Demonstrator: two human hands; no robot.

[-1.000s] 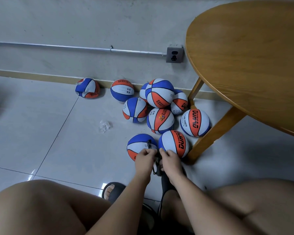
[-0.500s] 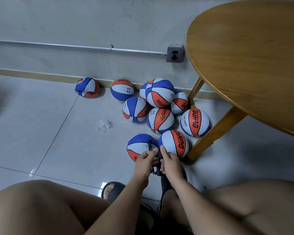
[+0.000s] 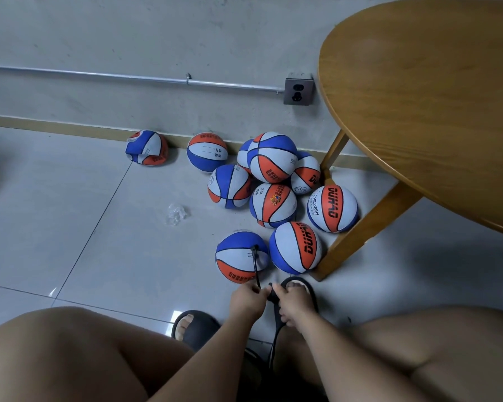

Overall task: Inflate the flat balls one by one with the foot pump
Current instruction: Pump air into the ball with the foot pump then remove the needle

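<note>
My bare knees fill the bottom edge, a black slide sandal (image 3: 196, 329) between them. Just past them my left hand (image 3: 249, 300) pinches the thin black pump hose (image 3: 256, 269), and my right hand (image 3: 294, 304) curls round the same hose at a dark fitting, the two hands almost touching. The foot pump itself is hidden under my forearms.

The hose climbs to a nozzle seated in the nearest blue, white and orange rubber ball (image 3: 235, 256), on the grey tiles just beyond my hands. I judge I am securing the hose joint; next I should let go and tread the pump steadily.

Farther off, a heap of matching balls (image 3: 273, 158) lies by the round wooden table (image 3: 418, 97), and one crumpled flat ball (image 3: 146, 147) rests against the wall.

A second ago my hands were at the ball's near edge; now they have drawn back towards me, baring the hose
</note>
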